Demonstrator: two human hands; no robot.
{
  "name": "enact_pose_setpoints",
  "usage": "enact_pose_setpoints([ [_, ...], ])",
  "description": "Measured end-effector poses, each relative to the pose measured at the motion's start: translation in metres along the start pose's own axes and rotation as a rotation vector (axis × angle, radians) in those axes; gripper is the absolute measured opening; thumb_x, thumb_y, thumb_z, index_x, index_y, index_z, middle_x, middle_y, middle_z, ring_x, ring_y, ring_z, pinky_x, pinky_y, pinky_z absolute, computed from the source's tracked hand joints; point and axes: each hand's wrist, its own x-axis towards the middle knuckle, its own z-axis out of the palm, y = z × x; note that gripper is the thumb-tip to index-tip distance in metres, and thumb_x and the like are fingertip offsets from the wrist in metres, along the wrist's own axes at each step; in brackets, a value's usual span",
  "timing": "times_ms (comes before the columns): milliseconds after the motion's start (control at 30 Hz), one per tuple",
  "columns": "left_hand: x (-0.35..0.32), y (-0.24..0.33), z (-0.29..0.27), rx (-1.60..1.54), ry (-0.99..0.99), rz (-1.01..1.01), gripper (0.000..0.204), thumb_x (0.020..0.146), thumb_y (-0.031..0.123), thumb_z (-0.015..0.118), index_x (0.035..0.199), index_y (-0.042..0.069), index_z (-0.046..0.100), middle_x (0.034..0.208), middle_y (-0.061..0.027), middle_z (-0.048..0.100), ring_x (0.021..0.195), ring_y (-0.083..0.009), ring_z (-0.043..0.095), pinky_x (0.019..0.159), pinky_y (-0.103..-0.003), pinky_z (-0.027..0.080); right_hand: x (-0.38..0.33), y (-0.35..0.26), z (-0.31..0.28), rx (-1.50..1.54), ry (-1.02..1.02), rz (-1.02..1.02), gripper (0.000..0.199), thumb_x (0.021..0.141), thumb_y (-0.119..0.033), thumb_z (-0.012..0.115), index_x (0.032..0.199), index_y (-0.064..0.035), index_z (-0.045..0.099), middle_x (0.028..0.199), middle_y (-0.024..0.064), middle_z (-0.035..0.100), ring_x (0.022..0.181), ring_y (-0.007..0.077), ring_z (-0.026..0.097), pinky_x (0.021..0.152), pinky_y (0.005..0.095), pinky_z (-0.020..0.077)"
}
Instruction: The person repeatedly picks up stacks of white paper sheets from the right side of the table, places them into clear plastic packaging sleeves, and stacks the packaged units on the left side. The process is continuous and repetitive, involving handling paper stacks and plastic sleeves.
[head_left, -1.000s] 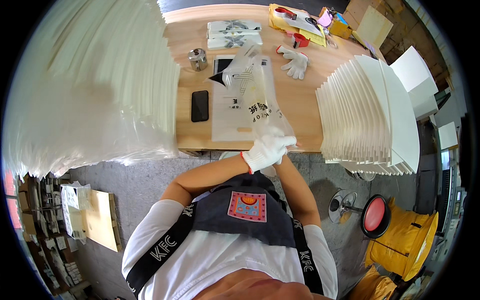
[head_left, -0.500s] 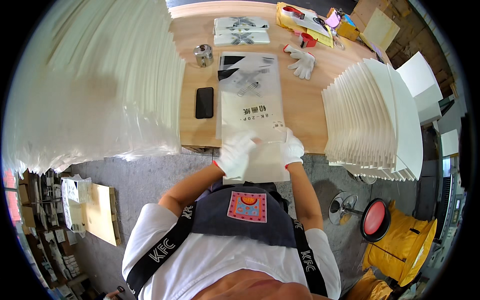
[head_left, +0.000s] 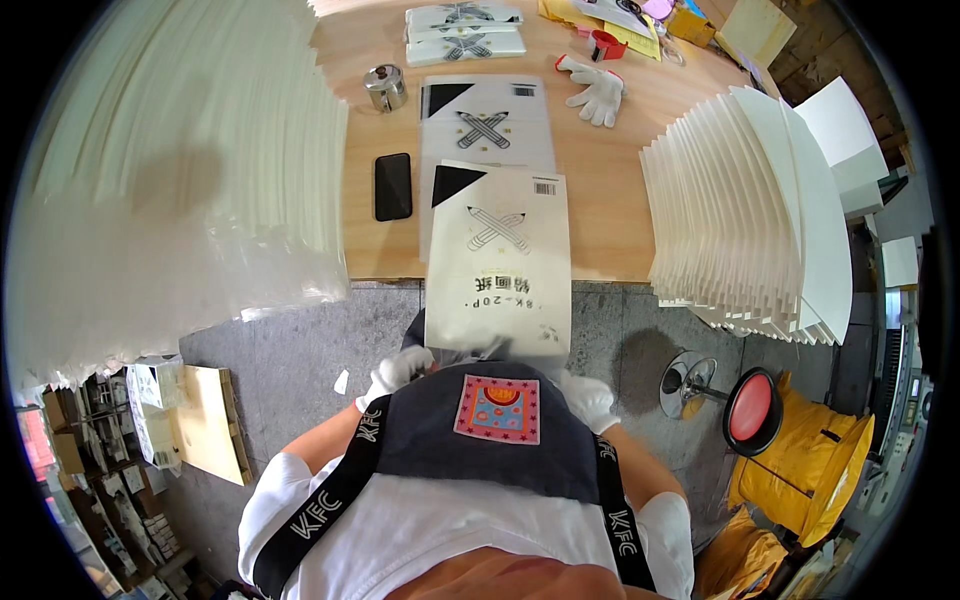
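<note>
A clear plastic bag with a black corner and printed crossed pencils, holding cream paper, sticks out past the table's near edge toward my apron. At its near left corner is my left hand in a white glove, fingers curled against the blurred, see-through lip of the bag. My right hand, gloved too, is low beside the near right corner; its fingers are partly hidden and blurred, so its grip does not show. Under the far part of the packet lie more printed clear bags, flat on the table.
Tall stacks of white sheets flank me, on the left and fanned on the right. A black phone, a metal canister, a spare white glove, red tape and packed bundles lie on the wooden table. A red stool stands right.
Both hands have drawn back toward my body and apart. The packet has come nearer, its printed pencils now plain, and another printed bag shows on the table beyond it.
</note>
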Motion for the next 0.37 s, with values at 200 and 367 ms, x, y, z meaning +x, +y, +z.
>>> enact_pose_setpoints([
  [200,0.080,-0.013,0.020,0.249,0.143,0.247,0.010,0.078,0.010,0.064,0.078,0.007,0.055,0.080,-0.0121,0.058,0.069,-0.0296,0.058,0.062,-0.038,0.047,0.064,-0.005,-0.041,0.047,0.357,0.014,0.025,0.094,-0.025,0.045,0.083,-0.0096,0.062,0.067,0.0161,0.065,0.059,0.0347,0.065,0.053,0.0471,0.0516],
  [367,0.069,-0.060,0.030,0.550,0.069,0.018,0.020,0.072,0.015,0.070,0.082,0.011,0.054,0.079,-0.0140,0.060,0.078,-0.0233,0.067,0.065,-0.043,0.051,0.086,0.035,-0.025,-0.116,0.202,0.097,0.038,0.092,-0.035,0.048,0.095,-0.0080,0.073,0.076,0.0143,0.071,0.064,0.0361,0.070,0.056,0.0494,0.0547],
])
